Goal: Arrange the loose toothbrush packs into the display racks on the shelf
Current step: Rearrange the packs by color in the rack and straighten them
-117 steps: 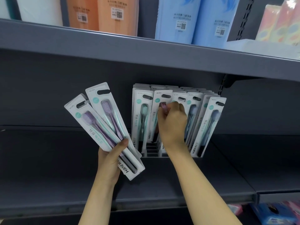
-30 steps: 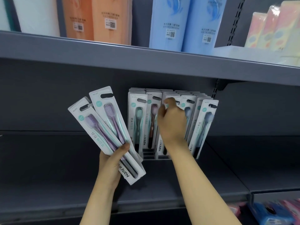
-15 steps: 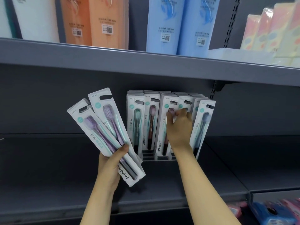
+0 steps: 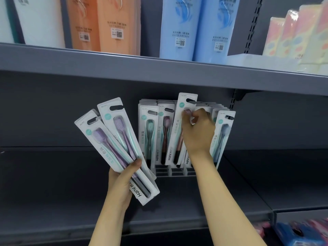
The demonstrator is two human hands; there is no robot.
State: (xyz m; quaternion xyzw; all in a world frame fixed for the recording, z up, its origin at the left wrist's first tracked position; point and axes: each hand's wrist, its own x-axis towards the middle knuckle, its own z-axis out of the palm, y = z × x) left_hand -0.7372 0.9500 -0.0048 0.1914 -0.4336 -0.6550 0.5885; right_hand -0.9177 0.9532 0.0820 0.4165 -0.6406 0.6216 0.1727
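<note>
the left hand holds two loose toothbrush packs fanned apart, its thumb pressed across their fronts and its fingers curled behind the lower ends. both packs carry purple brushes and tilt up and to the left, in front of the dark grey shelf and just left of the display rack.

the right hand reaches into the display rack, a grey slotted stand sitting on the shelf against the back wall. its fingers pinch the upper part of a raised pack with a dark reddish brush. that pack stands higher than its neighbours and leans slightly to the right, its lower end down among the rack's front slots. whether the lower end is seated in a slot cannot be told, since the wrist covers part of it.

other packs fill the rack in upright rows: a green-brush pack at the front left, a dark red-brush pack beside it, and a grey-blue-brush pack leaning at the right end. more packs stand in rows behind them.

on the upper shelf stand orange bottles, light blue bottles and pastel packages at the far right. blurred blue and pink goods show at the lower right.
</note>
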